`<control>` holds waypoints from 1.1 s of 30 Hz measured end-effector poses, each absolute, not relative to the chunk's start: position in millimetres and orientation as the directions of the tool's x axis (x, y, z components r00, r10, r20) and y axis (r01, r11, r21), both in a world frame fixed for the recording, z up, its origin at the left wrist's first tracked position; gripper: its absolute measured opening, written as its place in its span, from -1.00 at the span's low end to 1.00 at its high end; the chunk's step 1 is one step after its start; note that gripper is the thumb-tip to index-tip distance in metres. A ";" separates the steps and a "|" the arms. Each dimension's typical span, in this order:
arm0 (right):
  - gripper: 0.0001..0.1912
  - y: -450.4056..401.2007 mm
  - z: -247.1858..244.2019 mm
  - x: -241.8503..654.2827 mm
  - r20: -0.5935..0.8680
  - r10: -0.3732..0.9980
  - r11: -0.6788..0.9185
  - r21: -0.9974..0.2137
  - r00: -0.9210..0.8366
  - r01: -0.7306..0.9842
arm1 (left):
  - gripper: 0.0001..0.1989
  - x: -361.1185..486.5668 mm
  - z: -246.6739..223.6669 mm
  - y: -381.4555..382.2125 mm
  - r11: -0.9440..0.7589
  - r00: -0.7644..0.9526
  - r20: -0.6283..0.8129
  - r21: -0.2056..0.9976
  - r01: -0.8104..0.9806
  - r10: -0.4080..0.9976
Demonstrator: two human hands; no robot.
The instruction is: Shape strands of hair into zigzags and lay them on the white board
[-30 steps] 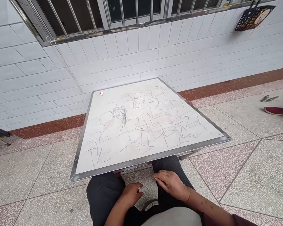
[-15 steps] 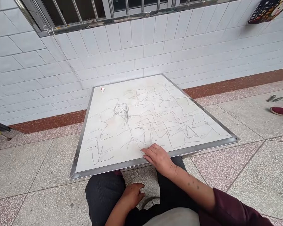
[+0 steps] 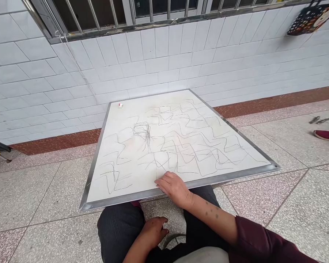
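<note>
A large white board (image 3: 120, 146) with a grey metal rim lies in front of me, its near edge over my knees. Many thin, dark, bent strands are spread over it, with a dense tangle (image 3: 142, 129) left of the middle. My right hand (image 3: 172, 186) rests at the near edge, its fingertips pressed together on the board. One thin dark strand (image 3: 157, 168) runs down to those fingertips; the exact grip is too fine to see. Below the board, my left hand (image 3: 155, 230) lies by my left thigh, fingers loosely bent, thumb apart, holding nothing.
A small white and red object (image 3: 121, 106) sits at the board's far left corner. Behind stands a white tiled wall (image 3: 142, 69) with a barred window. A patterned bag (image 3: 309, 20) hangs at right. A dark red shoe (image 3: 327, 135) is on the floor at right.
My right hand has slid left along the near edge, and the strand end at its fingertips has shifted left too. My left hand has barely moved.
</note>
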State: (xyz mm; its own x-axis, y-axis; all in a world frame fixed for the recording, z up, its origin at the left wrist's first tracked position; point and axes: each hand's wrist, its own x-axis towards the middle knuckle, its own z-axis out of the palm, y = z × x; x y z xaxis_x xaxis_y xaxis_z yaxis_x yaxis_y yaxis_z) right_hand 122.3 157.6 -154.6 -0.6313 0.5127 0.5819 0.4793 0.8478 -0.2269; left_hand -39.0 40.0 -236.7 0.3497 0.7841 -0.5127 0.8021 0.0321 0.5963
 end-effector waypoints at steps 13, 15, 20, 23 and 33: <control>-0.80 146.6 -153.8 126.6 0.702 0.417 0.909 -0.311 -0.577 0.277 | -0.53 -40.8 -236.3 40.8 0.037 0.330 -0.527 0.569 0.822 0.783; -0.81 140.2 -160.5 132.3 0.691 0.432 0.902 -0.330 -0.579 0.279 | -0.53 -41.0 -237.6 41.2 0.035 0.328 -0.532 0.562 0.827 0.780; -0.83 134.4 -177.5 133.6 0.677 0.467 0.883 -0.329 -0.568 0.335 | -0.53 -38.6 -237.7 42.8 0.015 0.322 -0.544 0.524 0.851 0.775; -0.82 135.6 -180.1 132.4 0.686 0.457 0.888 -0.310 -0.566 0.341 | -0.52 -35.5 -238.3 43.3 -0.002 0.314 -0.555 0.490 0.872 0.770; -0.83 131.9 -174.3 133.1 0.654 0.500 0.865 -0.352 -0.568 0.356 | -0.60 -36.2 -244.8 42.6 -0.047 0.339 -0.578 0.459 0.887 0.743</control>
State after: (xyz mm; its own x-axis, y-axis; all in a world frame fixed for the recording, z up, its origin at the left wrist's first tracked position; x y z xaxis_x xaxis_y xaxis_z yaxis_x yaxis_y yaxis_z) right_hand 133.1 131.9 -174.3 -0.5682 0.5000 0.6536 0.3565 0.8654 -0.3522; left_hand -36.2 42.6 -244.8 0.3387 0.7428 -0.5775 0.8870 -0.0472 0.4594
